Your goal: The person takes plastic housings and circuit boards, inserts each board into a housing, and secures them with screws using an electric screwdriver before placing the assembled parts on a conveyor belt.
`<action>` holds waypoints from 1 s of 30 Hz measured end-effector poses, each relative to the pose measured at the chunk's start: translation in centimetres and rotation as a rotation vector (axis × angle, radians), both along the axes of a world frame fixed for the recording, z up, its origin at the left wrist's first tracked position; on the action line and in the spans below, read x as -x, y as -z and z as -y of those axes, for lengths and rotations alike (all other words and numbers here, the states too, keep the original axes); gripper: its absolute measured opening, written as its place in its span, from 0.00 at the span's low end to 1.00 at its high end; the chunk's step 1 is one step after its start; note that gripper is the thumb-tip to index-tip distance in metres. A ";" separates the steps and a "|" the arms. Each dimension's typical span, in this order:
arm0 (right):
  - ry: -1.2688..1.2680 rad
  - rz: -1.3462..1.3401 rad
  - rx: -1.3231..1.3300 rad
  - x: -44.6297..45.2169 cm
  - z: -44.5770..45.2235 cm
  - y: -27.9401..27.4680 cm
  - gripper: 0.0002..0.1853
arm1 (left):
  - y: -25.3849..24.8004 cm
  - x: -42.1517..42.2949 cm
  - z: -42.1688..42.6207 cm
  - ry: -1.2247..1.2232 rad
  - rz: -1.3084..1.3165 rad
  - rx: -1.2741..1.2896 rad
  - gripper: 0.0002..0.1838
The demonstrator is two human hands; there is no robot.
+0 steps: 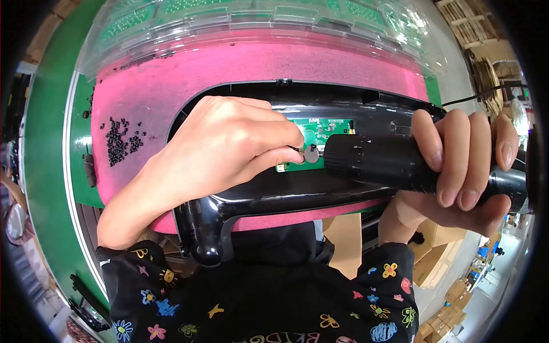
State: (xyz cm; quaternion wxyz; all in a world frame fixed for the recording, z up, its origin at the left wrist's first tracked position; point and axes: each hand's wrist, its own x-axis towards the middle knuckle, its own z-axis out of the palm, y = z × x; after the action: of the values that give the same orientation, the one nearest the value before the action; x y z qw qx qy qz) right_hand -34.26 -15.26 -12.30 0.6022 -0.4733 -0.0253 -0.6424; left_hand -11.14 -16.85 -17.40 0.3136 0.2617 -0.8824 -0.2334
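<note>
My right hand (469, 160) is wrapped round a black electric screwdriver (377, 160), which lies sideways with its nose pointing left. My left hand (246, 137) is closed in a pinch at the screwdriver's tip, beside a small round grey disc (311, 154); what the fingertips hold is too small to make out. Beneath the hands, a green circuit board (337, 127) sits inside a glossy black plastic housing (286, 197). Part of the board is hidden by my left hand and the screwdriver.
Several small black screws (117, 146) are heaped on the pink mat (320, 60) at the left. Clear plastic trays (257, 28) with green boards stand at the back. A black cable (486, 91) runs off at the right. Cardboard boxes (437, 260) are at the lower right.
</note>
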 end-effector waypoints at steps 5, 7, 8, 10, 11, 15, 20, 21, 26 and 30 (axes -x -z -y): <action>-0.029 -0.030 0.010 0.3 0.2 0.2 0.19 | 0.1 0.1 0.1 0.013 0.015 -0.007 0.10; -0.044 -0.019 0.021 0.3 0.2 0.3 0.19 | 0.1 0.2 0.2 0.025 0.006 -0.019 0.10; -0.033 0.003 0.022 0.2 0.1 0.3 0.18 | 0.0 0.1 0.2 0.039 0.011 -0.060 0.11; -0.024 0.023 0.022 0.2 0.1 0.4 0.18 | 0.1 0.1 0.2 0.052 0.015 -0.101 0.11; -0.018 0.005 0.034 0.3 0.1 0.4 0.18 | 0.3 0.1 0.2 0.048 -0.032 -0.109 0.11; 0.023 -0.061 0.063 0.2 0.4 0.8 0.19 | 0.4 -0.2 0.5 -0.035 0.013 -0.070 0.09; 0.053 -0.372 0.121 0.8 1.0 0.7 0.20 | 0.2 0.0 0.4 -0.160 -0.089 -0.062 0.05; 0.071 -0.438 0.119 0.7 1.0 0.7 0.21 | 0.1 0.1 0.4 -0.202 -0.081 -0.036 0.05; 0.112 -0.514 0.119 0.3 1.2 1.1 0.20 | 0.0 0.0 0.2 -0.303 -0.007 0.013 0.03; 0.142 -0.532 0.112 -0.2 1.5 1.4 0.20 | -0.4 0.2 0.1 -0.334 0.013 -0.042 0.05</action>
State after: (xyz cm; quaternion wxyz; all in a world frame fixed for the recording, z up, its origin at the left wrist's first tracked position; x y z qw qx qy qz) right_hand -34.05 -16.76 -13.75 0.5142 -0.6583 0.1312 -0.5338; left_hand -11.33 -16.95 -16.98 0.3368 0.4128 -0.8236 -0.1946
